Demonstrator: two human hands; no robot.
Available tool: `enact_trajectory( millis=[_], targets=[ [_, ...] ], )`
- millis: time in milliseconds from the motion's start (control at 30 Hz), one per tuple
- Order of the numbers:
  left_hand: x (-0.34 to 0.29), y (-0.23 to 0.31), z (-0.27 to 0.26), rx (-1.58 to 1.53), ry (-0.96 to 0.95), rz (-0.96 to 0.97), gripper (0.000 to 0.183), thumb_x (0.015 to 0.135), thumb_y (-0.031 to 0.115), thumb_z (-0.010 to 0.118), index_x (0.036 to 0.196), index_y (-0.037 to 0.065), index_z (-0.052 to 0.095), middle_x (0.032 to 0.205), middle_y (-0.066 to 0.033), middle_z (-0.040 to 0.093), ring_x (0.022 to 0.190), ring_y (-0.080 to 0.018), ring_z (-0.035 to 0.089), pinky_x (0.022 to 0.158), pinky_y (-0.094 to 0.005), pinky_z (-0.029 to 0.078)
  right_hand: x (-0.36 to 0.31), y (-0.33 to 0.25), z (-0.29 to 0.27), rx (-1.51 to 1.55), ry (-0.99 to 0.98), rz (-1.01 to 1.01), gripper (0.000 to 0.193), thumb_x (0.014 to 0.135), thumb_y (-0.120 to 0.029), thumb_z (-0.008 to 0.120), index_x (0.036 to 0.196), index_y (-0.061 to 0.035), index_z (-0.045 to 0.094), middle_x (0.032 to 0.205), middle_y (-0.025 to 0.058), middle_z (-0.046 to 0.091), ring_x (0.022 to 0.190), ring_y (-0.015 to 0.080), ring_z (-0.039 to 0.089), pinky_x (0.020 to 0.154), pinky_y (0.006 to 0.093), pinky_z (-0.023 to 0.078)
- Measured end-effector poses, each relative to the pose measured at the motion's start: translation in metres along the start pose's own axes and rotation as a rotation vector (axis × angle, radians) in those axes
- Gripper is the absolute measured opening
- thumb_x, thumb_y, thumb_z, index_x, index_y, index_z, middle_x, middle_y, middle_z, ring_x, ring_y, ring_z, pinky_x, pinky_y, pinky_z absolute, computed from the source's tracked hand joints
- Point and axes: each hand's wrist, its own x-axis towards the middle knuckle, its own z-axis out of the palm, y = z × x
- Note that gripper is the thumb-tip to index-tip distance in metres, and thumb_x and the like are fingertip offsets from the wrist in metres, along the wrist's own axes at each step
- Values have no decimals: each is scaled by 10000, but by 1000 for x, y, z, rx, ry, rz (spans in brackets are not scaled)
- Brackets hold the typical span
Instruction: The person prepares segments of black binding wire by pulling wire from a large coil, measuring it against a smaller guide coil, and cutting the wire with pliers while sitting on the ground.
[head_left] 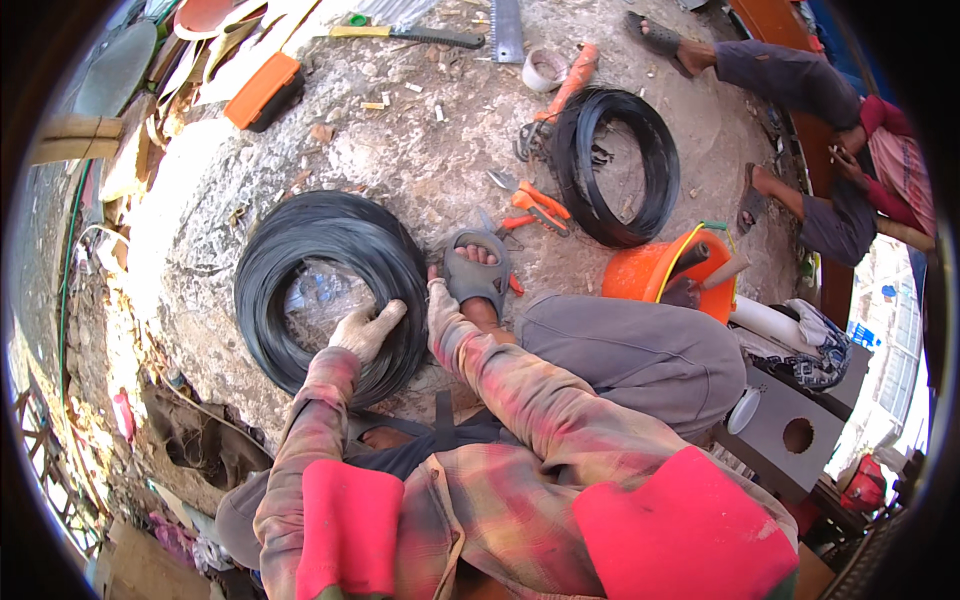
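On the rough, stony ground [440,150] lies the large black coil [330,225], and on its near right part rests my left hand [365,330], the thumb standing apart and the fingers' hold hidden, while my right hand [440,303] is at its right edge, where I cannot tell if it pinches any strand. If I pull unevenly, I think the loops could slide over one another and tangle, or catch my sandalled foot [475,268], just right of the coil. Farther right of it are the orange-handled pliers [541,204], a second black coil [575,165] and the orange bucket [630,272].
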Motion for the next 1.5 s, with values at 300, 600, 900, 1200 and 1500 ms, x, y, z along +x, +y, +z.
enact_trajectory(
  millis=[300, 600, 900, 1200, 1500],
  targets=[
    [-6, -20, -30, 306, -68, -85, 563, 875, 508, 448, 1163, 57, 624, 1185, -196, 599, 1172, -331, 526, 989, -373, 383, 2, -5, -3, 242, -151, 151, 735, 854, -658, 464, 1286, -65, 497, 1172, 94, 586, 977, 243, 598, 840, 377, 495],
    [-12, -9, -14, 96, 164, 58, 569, 851, 517, 471, 1067, 24, 654, 1019, -237, 641, 1010, -373, 604, 897, -413, 444, -17, -25, 4, 287, -208, 190, 731, 857, -656, 450, 1300, -76, 500, 1260, 107, 558, 1092, 300, 561, 961, 441, 432],
    [-20, 6, 7, 132, 6, 16, 883, 806, 652, 453, 1329, -58, 397, 1223, -312, 529, 1170, -413, 507, 998, -399, 381, 19, -8, -22, 220, -182, 221, 749, 858, -702, 360, 1336, -139, 482, 1300, 107, 532, 1174, 319, 495, 1006, 467, 385],
    [-27, -6, 9, 186, 111, 24, 805, 801, 628, 478, 1232, -51, 512, 1170, -295, 568, 1106, -397, 558, 968, -421, 411, 60, 9, -33, 95, -177, 146, 735, 856, -647, 415, 1352, -106, 460, 1312, 86, 505, 1157, 273, 487, 980, 425, 391],
    [-61, 27, -10, 332, 222, 209, 433, 761, 391, 579, 987, 42, 703, 978, -195, 670, 954, -340, 644, 842, -408, 496, -47, -61, -9, -261, -116, 38, 640, 855, -584, 471, 1272, -100, 518, 1217, 71, 549, 1024, 261, 531, 859, 437, 429]
  ],
)
